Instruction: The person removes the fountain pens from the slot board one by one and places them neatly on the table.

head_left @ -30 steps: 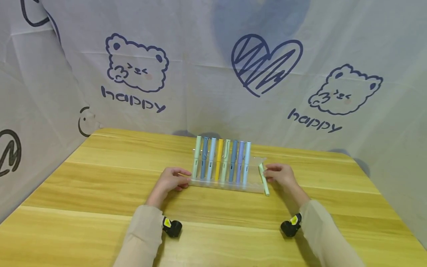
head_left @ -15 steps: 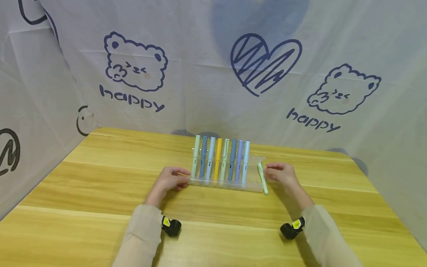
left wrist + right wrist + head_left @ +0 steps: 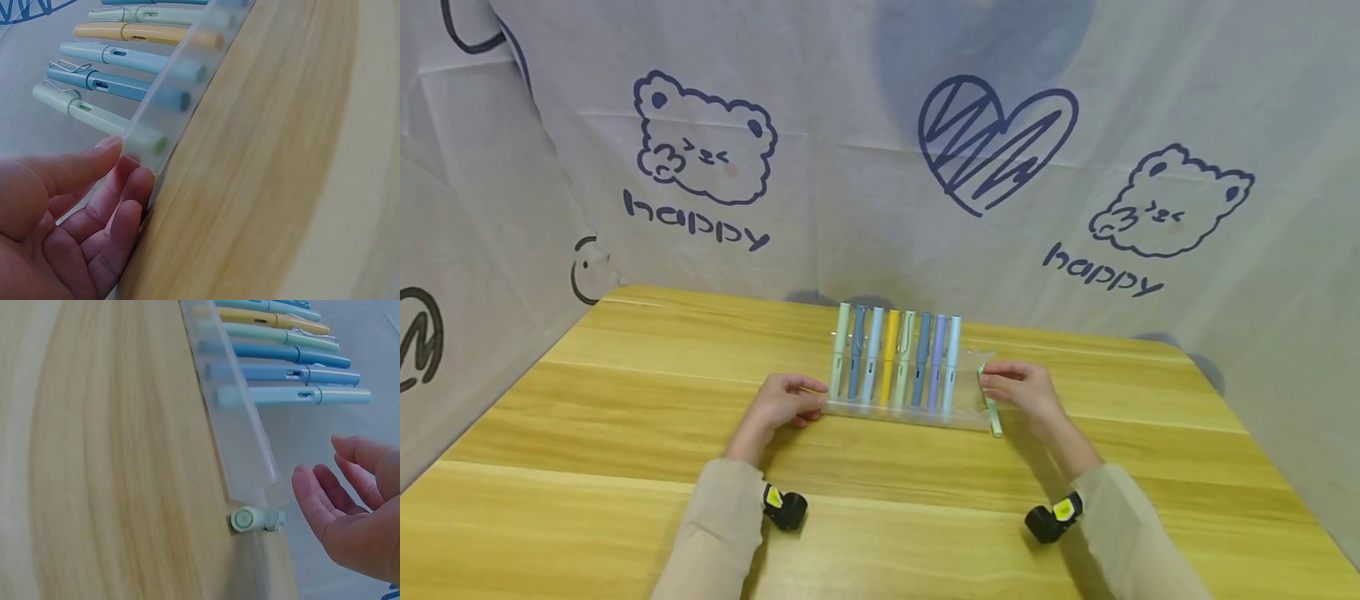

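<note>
A clear plastic pen stand (image 3: 917,416) holds several pens side by side, among them a yellow pen (image 3: 891,358) and a light blue pen (image 3: 952,362). My left hand (image 3: 786,406) pinches the stand's left end between thumb and fingers; in the left wrist view the thumb (image 3: 94,159) lies at its corner. Outside the right end, a pale green pen (image 3: 993,417) leans along the stand. Over its upper part in the head view is my right hand (image 3: 1026,390). The right wrist view shows that hand's fingers (image 3: 312,500) spread apart, nothing between them, beside the green pen (image 3: 253,519).
Everything rests on a wood-grain table (image 3: 880,483). A white cloth (image 3: 842,183) with bear and heart drawings hangs behind it. Each wrist carries a small black camera, one at the left sleeve (image 3: 787,510) and one at the right sleeve (image 3: 1047,523).
My right hand first drew slightly right, off the green pen, then came back left over its upper part. The left hand and the stand stay nearly in place.
</note>
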Demonstrator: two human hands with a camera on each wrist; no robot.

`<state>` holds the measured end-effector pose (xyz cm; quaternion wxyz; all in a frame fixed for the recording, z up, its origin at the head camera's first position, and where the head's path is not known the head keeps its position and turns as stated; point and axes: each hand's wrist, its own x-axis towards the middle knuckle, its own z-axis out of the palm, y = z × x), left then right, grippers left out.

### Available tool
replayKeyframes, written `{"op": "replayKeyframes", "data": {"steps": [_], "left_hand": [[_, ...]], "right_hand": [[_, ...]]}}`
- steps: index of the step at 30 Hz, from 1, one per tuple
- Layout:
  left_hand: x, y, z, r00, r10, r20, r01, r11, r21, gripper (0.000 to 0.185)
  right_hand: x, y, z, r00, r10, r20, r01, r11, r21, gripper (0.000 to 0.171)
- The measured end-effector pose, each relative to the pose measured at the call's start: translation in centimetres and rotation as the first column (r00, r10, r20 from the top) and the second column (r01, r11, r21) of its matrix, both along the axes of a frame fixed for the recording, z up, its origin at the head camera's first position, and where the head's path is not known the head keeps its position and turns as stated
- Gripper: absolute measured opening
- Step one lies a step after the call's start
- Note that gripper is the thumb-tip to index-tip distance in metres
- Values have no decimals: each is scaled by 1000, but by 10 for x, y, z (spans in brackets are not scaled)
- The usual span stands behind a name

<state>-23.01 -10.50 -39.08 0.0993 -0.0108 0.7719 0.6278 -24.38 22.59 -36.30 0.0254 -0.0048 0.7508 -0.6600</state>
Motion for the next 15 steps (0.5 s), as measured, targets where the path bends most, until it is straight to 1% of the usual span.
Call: {"op": "replayKeyframes", "data": {"steps": [5,7,15], "left_hand": [[0,0,0,1000,2,5,-2,1000,-3,23],[0,0,0,1000,3,7,-3,1000,-2,23],[1,1,1,1000,5,5,-5,1000,-3,23]], "right_hand": [[-1,-5,-2,998,30,-46,-31,999,-12,21],[-1,-7,-2,997,49,-61,-50,999,-14,20],[-1,-18,-1,995,80,-52,-80,997,4,29]]}}
